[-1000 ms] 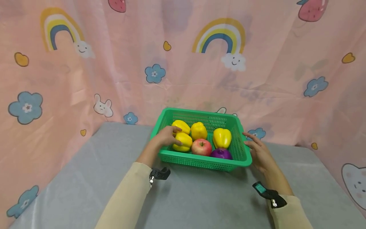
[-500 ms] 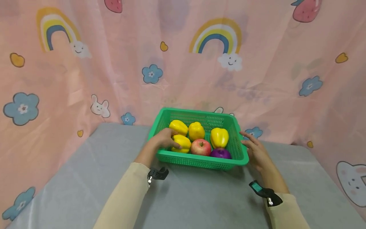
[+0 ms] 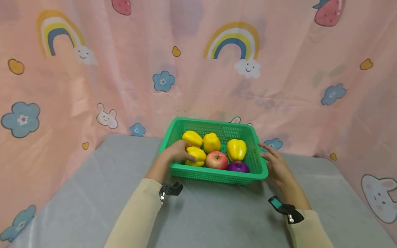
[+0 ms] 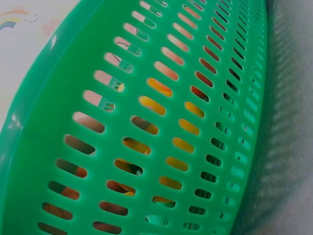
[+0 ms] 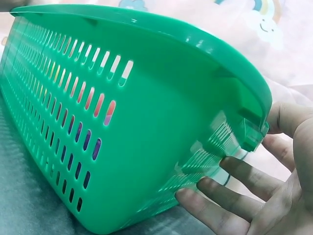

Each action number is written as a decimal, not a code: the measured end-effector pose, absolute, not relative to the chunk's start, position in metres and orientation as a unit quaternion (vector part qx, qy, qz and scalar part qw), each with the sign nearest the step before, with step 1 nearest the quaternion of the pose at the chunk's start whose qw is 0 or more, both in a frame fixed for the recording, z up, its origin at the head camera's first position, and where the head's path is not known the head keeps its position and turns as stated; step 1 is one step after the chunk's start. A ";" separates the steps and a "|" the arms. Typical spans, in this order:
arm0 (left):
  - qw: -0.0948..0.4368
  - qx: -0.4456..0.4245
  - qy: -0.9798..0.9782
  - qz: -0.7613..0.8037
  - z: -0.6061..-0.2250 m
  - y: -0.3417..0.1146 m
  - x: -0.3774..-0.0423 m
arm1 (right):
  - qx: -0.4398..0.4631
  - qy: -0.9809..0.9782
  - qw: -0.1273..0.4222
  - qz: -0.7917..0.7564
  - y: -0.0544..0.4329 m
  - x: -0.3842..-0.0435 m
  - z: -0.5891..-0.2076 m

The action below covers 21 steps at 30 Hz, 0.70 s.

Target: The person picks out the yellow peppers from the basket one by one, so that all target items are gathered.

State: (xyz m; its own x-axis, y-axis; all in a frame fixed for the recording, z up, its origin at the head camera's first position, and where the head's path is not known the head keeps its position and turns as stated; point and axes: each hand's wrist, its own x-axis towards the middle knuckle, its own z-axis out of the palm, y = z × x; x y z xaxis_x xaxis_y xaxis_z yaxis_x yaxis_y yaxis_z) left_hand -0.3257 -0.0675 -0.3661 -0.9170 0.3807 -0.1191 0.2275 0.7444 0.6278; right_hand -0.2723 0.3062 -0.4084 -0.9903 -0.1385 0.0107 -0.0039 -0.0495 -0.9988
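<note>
A green plastic basket [image 3: 214, 176] stands on the grey table, holding several yellow bell peppers, a red apple [image 3: 216, 160] and a round purple onion-like item [image 3: 238, 167]. Reaching over its left rim, my left hand [image 3: 175, 152] grips the front-left bell pepper [image 3: 197, 156], thumb in front, other fingers behind and partly hidden. In the left wrist view the perforated wall [image 4: 161, 117] covers most of that hand. My right hand [image 3: 278, 168] touches the basket's right end. The right wrist view shows its extended fingers [image 5: 234, 198] against the outer wall, below the rim.
Another bell pepper [image 3: 192, 138] lies behind the gripped one. Two more, the middle one [image 3: 212, 143] and the right one [image 3: 236, 150], sit further right. A pink patterned curtain [image 3: 198, 96] hangs behind the grey table [image 3: 217, 217].
My left fingers have drawn in closer around the front-left bell pepper. The right hand keeps its place at the basket's end. The head view has swung slightly right.
</note>
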 end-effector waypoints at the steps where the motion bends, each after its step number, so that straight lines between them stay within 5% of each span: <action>1: 0.119 0.161 0.927 0.317 -0.366 -0.068 -0.326 | -0.053 0.688 0.046 -0.722 0.306 -0.273 -0.409; 21: 0.060 0.137 0.904 0.400 -0.366 -0.067 -0.323 | -0.052 0.698 0.046 -0.712 0.307 -0.274 -0.408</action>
